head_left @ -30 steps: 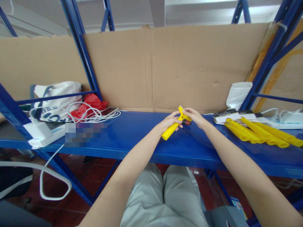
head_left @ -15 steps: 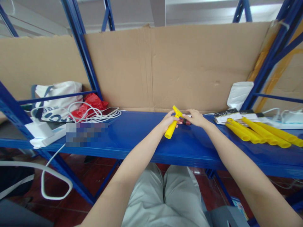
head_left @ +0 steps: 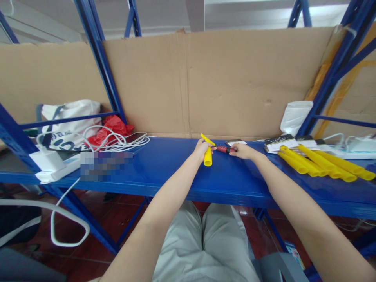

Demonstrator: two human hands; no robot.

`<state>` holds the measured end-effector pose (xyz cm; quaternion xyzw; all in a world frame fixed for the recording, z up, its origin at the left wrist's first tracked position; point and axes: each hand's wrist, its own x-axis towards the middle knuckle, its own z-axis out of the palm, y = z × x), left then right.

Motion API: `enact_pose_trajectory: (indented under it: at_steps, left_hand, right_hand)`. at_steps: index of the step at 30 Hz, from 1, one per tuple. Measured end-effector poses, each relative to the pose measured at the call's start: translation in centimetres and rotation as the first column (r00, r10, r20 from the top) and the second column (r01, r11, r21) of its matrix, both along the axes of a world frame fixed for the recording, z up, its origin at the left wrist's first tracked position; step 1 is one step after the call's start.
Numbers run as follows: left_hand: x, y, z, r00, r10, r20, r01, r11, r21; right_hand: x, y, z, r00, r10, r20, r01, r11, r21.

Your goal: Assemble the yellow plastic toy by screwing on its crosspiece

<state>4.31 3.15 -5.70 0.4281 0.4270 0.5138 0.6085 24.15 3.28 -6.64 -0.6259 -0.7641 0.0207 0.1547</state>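
My left hand (head_left: 202,147) is closed around a yellow plastic scraper (head_left: 208,157) with a T-shaped head and a hollow round handle. The handle's open end points toward me, and fingers cover its neck. In my right hand (head_left: 241,151) is the rear end of a red and black screwdriver (head_left: 222,149), gripped between thumb and fingers. Its thin dark shaft points left and meets the scraper near the head; my left fingers hide the exact contact. Behind the screwdriver a small flat dark-and-white card (head_left: 235,143) lies on the blue shelf (head_left: 173,168).
Several yellow scrapers (head_left: 329,164) lie at the right beside black-and-white packs (head_left: 280,142). A white pouch (head_left: 295,117) leans on the cardboard wall (head_left: 241,82). On the left are a power strip (head_left: 66,169), white cables (head_left: 126,144), a red bag (head_left: 113,127) and a cloth bag (head_left: 76,111).
My left hand has turned the scraper so its handle end faces me more and moved slightly left. My right hand has drawn back along the screwdriver, which now shows more fully.
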Motion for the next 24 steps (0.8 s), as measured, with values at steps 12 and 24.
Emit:
enact_pose_trajectory:
  at_steps: [12, 24]
  left_hand:
    - [-0.4, 0.0, 0.0, 0.999, -0.005, -0.049, 0.006, 1.000, 0.014]
    - [-0.4, 0.5, -0.7, 0.988, -0.058, -0.140, 0.060, 0.998, 0.009]
  right_hand:
    - [1.3, 0.7, 0.4, 0.775, 0.011, -0.632, 0.224, 0.930, 0.291]
    - [1.4, 0.3, 2.2, 0.264, 0.187, -0.946, 0.535, 0.788, 0.305]
